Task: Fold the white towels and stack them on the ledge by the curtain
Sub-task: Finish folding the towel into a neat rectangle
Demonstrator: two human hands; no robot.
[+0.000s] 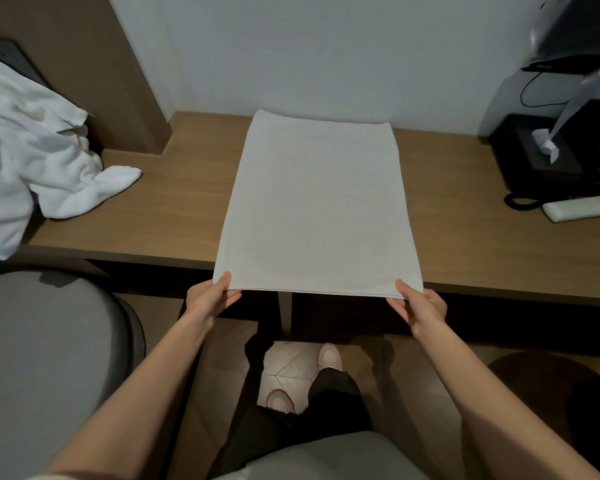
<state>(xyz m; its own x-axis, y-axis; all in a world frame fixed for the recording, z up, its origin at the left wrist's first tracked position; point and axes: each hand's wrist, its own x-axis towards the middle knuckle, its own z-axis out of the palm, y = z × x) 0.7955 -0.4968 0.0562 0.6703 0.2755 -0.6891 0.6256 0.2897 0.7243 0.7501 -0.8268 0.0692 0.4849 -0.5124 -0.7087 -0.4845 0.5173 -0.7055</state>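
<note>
The near left corner of the white towel (319, 209) is pinched by the left hand (210, 299), thumb on top, fingers curled underneath. The near right corner is pinched the same way by the right hand (420, 306). The towel is spread flat ahead of both hands on a wooden desk (160, 202), with its near edge held just past the desk front; layers are seen at that edge. A crumpled pile of white towels (32, 150) is heaped well left of the left hand. A black tissue box (534, 157) and a white remote (582, 207) are set far right of the right hand. A plain pale wall (309, 53) is seen beyond the towel. Towel: rectangular, smooth, matte. Desk: brown wood grain.
</note>
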